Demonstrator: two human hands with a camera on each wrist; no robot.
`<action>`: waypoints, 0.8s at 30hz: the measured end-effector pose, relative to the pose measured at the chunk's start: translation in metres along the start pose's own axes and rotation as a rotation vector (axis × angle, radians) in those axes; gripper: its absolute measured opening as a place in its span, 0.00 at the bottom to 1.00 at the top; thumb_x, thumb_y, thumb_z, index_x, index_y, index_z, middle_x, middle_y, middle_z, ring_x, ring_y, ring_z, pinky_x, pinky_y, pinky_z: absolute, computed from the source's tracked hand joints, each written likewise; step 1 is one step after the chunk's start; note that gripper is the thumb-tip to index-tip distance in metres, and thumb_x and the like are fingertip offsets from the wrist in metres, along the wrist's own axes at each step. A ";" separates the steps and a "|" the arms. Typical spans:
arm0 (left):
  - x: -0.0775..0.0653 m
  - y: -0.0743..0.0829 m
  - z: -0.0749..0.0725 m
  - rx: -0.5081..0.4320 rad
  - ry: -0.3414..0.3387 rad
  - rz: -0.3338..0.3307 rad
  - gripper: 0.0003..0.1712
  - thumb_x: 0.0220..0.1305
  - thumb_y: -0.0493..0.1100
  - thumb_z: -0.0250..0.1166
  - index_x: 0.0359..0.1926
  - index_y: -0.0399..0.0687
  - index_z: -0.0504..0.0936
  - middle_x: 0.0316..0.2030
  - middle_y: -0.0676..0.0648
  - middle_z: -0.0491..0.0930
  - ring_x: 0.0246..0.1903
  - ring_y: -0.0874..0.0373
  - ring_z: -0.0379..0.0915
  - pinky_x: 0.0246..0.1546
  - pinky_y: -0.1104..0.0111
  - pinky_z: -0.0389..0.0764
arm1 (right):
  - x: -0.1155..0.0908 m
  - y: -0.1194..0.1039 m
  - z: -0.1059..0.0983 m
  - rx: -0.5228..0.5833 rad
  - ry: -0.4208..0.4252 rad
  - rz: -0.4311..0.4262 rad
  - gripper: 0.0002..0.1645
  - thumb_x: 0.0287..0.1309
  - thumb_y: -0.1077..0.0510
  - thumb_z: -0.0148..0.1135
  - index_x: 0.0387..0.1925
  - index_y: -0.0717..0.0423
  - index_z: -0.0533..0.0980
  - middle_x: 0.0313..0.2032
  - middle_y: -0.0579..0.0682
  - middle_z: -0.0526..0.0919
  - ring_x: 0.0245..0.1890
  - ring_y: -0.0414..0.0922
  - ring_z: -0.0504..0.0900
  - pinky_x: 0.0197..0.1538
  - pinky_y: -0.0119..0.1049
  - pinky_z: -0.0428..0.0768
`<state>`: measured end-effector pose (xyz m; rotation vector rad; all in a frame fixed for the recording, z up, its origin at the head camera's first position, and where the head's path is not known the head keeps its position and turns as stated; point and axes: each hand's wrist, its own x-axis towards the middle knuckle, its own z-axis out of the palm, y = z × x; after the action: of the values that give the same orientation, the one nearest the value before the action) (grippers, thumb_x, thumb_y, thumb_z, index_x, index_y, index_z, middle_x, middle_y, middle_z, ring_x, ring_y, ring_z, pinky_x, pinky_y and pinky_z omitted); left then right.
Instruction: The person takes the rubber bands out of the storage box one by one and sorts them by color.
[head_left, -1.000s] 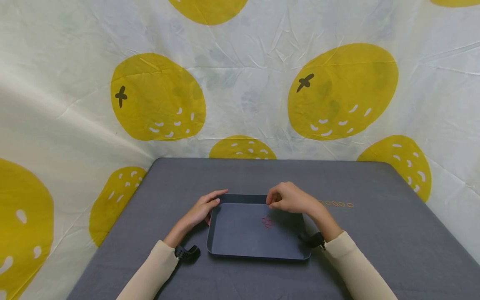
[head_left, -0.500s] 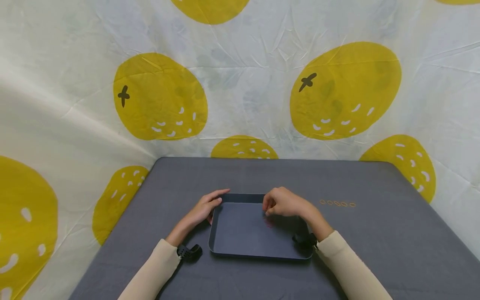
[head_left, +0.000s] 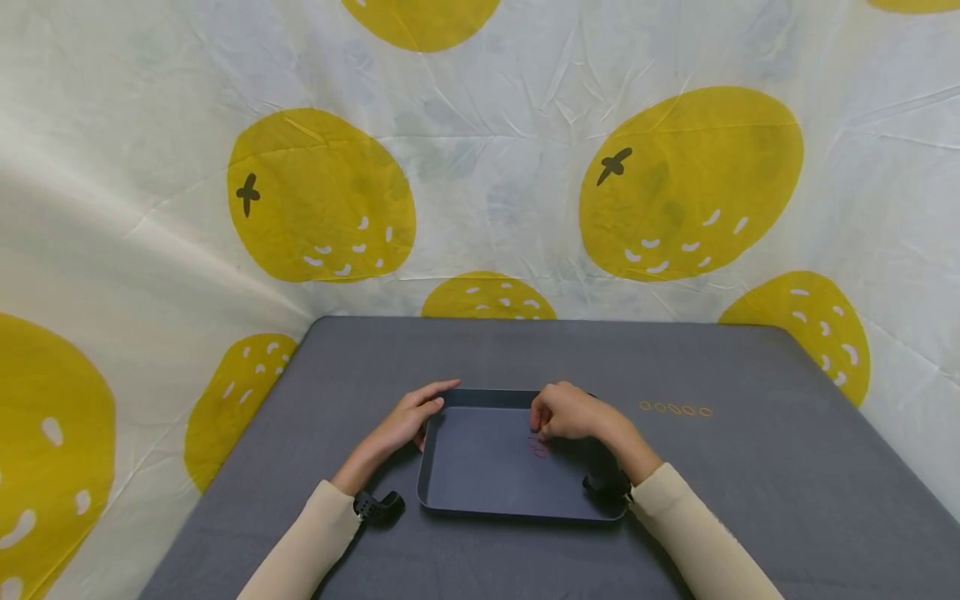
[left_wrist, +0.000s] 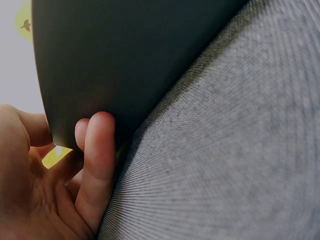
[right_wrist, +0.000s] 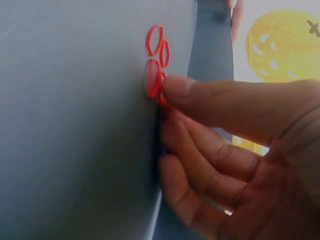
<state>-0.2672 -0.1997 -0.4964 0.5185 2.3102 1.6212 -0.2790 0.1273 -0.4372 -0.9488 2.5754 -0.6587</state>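
In the head view my left hand (head_left: 405, 417) grips the far left corner of a dark grey tray (head_left: 480, 510), its index finger stretched past the far rim. In the left wrist view, curled fingers (left_wrist: 100, 145) press the outside of the tray wall (left_wrist: 130, 55), with the thumb at the rim. My right hand (head_left: 572, 412) reaches down into the right half of the tray. Between its thumb and fingers it pinches a small red rubber band (right_wrist: 162, 95), partly hidden by the thumb. Other red rubber bands (right_wrist: 154, 40) lie on the tray floor beside the fingertips.
Several orange rubber bands (head_left: 675, 409) lie in a row on the grey cloth-covered table (head_left: 750, 467), right of the tray. A white curtain with yellow fruit prints (head_left: 495, 208) hangs behind the table. Each wrist wears a black camera strap (head_left: 379, 507).
My right hand has lowered into the tray, bringing its fingertips down to the red rubber bands. My left hand stays at the tray corner. The orange bands have not moved.
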 end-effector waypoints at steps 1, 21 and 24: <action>0.000 0.000 0.000 -0.001 -0.001 0.000 0.26 0.84 0.45 0.46 0.78 0.56 0.66 0.74 0.36 0.66 0.14 0.57 0.71 0.16 0.60 0.82 | 0.000 0.000 0.000 -0.005 0.000 0.005 0.08 0.54 0.68 0.72 0.29 0.52 0.86 0.27 0.42 0.87 0.27 0.35 0.80 0.33 0.32 0.80; 0.000 -0.001 -0.001 -0.006 0.002 0.000 0.26 0.84 0.45 0.47 0.78 0.57 0.67 0.60 0.31 0.79 0.12 0.59 0.70 0.15 0.62 0.81 | -0.003 0.000 0.000 -0.016 0.018 -0.039 0.13 0.56 0.69 0.68 0.24 0.50 0.84 0.23 0.40 0.83 0.22 0.35 0.74 0.29 0.29 0.74; -0.001 -0.001 -0.001 -0.008 -0.002 -0.002 0.26 0.84 0.45 0.47 0.78 0.56 0.67 0.64 0.32 0.77 0.12 0.59 0.70 0.16 0.62 0.81 | -0.004 -0.001 -0.003 -0.001 0.019 -0.041 0.12 0.58 0.69 0.68 0.24 0.50 0.85 0.24 0.41 0.84 0.23 0.35 0.75 0.30 0.30 0.75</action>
<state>-0.2669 -0.2010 -0.4971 0.5157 2.3009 1.6284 -0.2769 0.1302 -0.4339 -1.0028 2.5793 -0.6813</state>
